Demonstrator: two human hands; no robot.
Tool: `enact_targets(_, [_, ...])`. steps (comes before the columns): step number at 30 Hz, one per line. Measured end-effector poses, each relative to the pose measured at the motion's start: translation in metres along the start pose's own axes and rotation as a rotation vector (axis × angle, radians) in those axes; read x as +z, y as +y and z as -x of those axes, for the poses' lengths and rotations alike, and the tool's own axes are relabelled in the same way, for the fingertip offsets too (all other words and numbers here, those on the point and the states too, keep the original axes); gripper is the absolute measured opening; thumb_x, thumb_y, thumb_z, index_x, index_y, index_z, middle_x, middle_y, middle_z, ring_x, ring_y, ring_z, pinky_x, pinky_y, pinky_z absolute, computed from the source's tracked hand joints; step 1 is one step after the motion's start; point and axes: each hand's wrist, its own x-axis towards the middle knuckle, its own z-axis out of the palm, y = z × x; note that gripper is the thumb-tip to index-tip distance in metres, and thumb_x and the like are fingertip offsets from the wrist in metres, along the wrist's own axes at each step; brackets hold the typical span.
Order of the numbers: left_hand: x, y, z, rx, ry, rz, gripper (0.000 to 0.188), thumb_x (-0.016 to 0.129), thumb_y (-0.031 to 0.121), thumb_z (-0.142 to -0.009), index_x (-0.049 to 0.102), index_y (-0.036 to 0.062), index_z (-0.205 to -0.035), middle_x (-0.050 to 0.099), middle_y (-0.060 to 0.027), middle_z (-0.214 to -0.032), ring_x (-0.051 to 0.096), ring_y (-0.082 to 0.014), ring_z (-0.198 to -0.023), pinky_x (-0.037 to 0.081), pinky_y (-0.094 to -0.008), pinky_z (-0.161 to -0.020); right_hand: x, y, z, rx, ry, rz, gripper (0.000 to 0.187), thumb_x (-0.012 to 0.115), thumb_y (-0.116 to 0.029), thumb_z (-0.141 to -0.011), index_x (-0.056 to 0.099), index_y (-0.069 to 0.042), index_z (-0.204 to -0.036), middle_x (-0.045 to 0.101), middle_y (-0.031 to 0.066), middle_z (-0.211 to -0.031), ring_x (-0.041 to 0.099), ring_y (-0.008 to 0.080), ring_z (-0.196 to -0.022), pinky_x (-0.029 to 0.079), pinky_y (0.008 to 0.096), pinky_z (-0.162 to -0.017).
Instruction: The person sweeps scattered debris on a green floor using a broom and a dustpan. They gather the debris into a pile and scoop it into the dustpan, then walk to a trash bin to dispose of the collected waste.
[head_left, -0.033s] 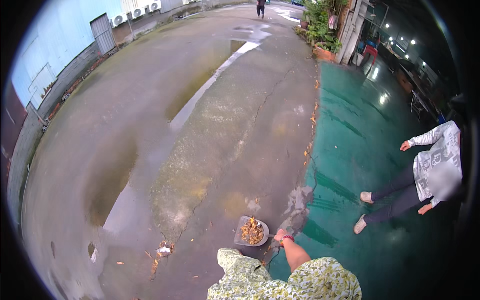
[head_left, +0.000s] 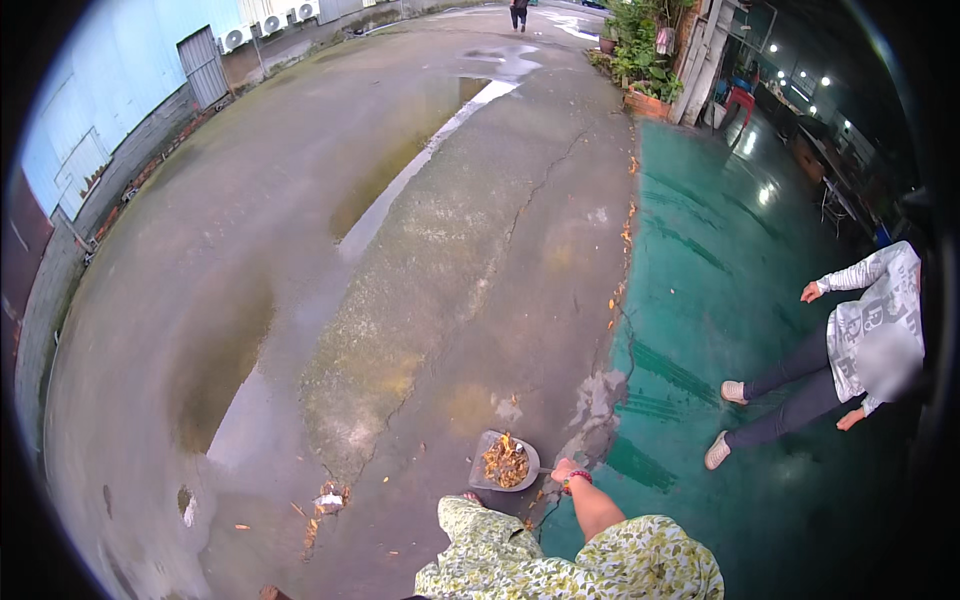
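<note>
My right hand [head_left: 567, 470], with a red beaded bracelet at the wrist, is closed round the handle of a grey dustpan [head_left: 480, 471]. The pan stands low over or on the concrete; I cannot tell whether it touches. A heap of dry orange-brown leaves [head_left: 506, 462] lies in it, with a small pale piece on top. Green-and-white leaf-patterned clothing [head_left: 480, 535] covers my lower body, and part of a foot [head_left: 471, 497] shows beside the pan. My left hand is not to be made out. A small brown shape [head_left: 272, 593] cuts the lower edge, too little shown to name.
More leaves and a white scrap [head_left: 328, 499] lie on the concrete to the left. Long puddles [head_left: 238, 415] stretch beyond. At right, a person in a grey-white top [head_left: 875, 320] stands on a green floor [head_left: 690, 290]. Far ahead are plants [head_left: 645, 45] and another person [head_left: 519, 15].
The brown shape has come in at the lower edge, and the foot shows a little more. My right hand and the dustpan have hardly moved.
</note>
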Motion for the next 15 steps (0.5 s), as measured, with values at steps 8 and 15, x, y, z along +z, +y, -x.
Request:
enact_targets(8, [0.193,-0.024,-0.044,0.062,0.028,0.020,0.035,0.062,0.001,-0.063,0.043,0.0035,-0.092,0.051,-0.0070,-0.077,0.055,-0.0195,-0.066,0.051,-0.0323,-0.056,-0.050,-0.060,-0.013,0.012,0.140,-0.172,0.029,0.050,-0.021,-0.067,0.061,0.002,-0.080,0.060,0.0184,-0.081,0.057,0.0324,-0.081,0.045,0.0384,-0.071])
enact_targets(15, [0.237,-0.078,-0.086,0.129,0.106,0.061,0.025,0.062,0.003,-0.063,0.050,0.0057,-0.084,0.053,-0.0047,-0.074,0.056,-0.0183,-0.064,0.052,-0.0325,-0.056,-0.107,-0.058,-0.025,0.270,0.067,-0.702,0.018,0.055,-0.017,-0.070,0.054,-0.001,-0.062,0.051,0.0093,-0.052,0.043,0.0172,-0.038,0.032,0.0318,-0.036])
